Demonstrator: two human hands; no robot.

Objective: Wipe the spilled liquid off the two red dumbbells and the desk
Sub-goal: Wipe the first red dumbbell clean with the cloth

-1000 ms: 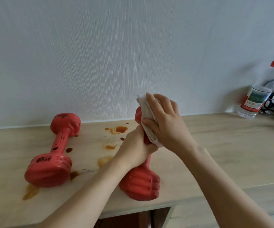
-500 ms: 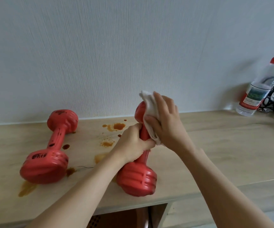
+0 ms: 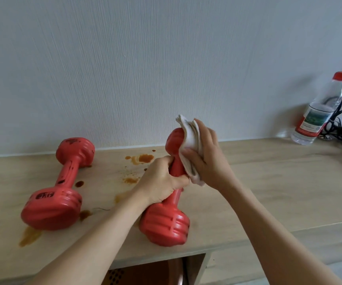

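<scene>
A: Two red dumbbells, what else is on the desk [image 3: 268,182]?

B: Clear water bottle [image 3: 318,112] w/ red cap at far right by the wall, black cables [image 3: 338,128] behind and beside it, a white edge at the right border, can't tell what it is. Brown spill patches [image 3: 143,158] sit btwn the dumbbells and near the left one's front end.

A: Anything blocking the held dumbbell [image 3: 166,223]?

B: Both hands cover its handle and part of the top head. Left dumbbell [image 3: 57,194] lies flat, well apart from the hands, dark smears on it.

A: Grip?

B: Left hand [image 3: 162,182] is curled tight round the handle, dumbbell tilted up, lower head on the desk near the front edge. Right hand [image 3: 205,157] clutches a white cloth [image 3: 190,145] against the upper head and upper handle, just above the left hand.

A: Room?

B: Light wood desk, pale textured wall [image 3: 145,58] right behind. Opening under the desk edge shows something brownish, prob. a chair.
</scene>
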